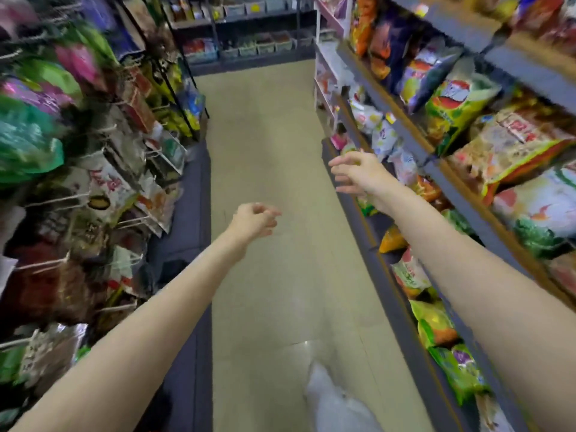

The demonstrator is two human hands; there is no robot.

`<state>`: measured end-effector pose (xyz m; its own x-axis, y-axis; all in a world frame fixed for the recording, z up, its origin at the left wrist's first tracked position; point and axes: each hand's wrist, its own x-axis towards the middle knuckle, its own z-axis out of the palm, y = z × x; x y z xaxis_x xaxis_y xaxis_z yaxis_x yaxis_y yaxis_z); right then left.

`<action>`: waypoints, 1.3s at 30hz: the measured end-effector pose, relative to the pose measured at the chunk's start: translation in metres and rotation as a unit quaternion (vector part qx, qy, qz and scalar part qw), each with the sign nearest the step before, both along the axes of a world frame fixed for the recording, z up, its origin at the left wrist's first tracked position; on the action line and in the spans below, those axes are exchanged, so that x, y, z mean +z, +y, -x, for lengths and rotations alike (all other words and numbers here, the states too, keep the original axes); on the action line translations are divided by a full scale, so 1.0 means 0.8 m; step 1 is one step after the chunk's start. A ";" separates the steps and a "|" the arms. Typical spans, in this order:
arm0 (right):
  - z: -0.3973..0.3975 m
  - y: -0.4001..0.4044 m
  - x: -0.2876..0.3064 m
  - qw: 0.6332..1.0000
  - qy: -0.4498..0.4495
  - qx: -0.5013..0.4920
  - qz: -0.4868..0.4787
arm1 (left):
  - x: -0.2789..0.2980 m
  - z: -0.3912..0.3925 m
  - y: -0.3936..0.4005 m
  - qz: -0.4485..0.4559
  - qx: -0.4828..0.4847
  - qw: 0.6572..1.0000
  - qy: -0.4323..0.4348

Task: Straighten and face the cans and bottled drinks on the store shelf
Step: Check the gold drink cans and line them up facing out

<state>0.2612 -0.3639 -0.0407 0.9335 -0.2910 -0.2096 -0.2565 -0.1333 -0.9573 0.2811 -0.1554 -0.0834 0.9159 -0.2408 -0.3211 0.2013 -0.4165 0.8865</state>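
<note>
Cans, bottles: none visible; only snack bags (461,101) shelved. Likely rigid, heavy, slick; grip mid-body. Left hand (254,220) loosely curled, right hand (358,173) half-open; both empty.

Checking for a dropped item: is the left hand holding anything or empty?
Empty: the left hand hangs over the bare floor, fingers loosely curled around nothing.

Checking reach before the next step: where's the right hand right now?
In the head view, the right hand is right of centre, held out empty over the aisle floor beside the lower snack-bag shelf on the right.
</note>
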 end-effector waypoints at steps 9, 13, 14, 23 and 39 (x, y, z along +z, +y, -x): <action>-0.386 -0.044 0.077 0.993 -0.095 0.048 0.046 | 0.049 -0.352 -0.046 0.010 0.046 0.996 -0.073; -0.579 -0.079 0.084 0.953 -0.172 0.013 0.251 | 0.045 -0.556 -0.063 -0.050 0.020 0.989 -0.136; -0.623 -0.092 0.091 0.934 -0.181 0.017 0.307 | 0.049 -0.608 -0.069 -0.084 0.004 0.984 -0.156; -0.959 -0.213 0.096 0.896 -0.091 0.010 0.435 | 0.056 -0.950 -0.139 -0.264 -0.141 0.927 -0.225; -1.689 -0.344 0.099 0.850 -0.088 0.048 0.518 | 0.064 -1.703 -0.283 -0.312 -0.165 0.885 -0.303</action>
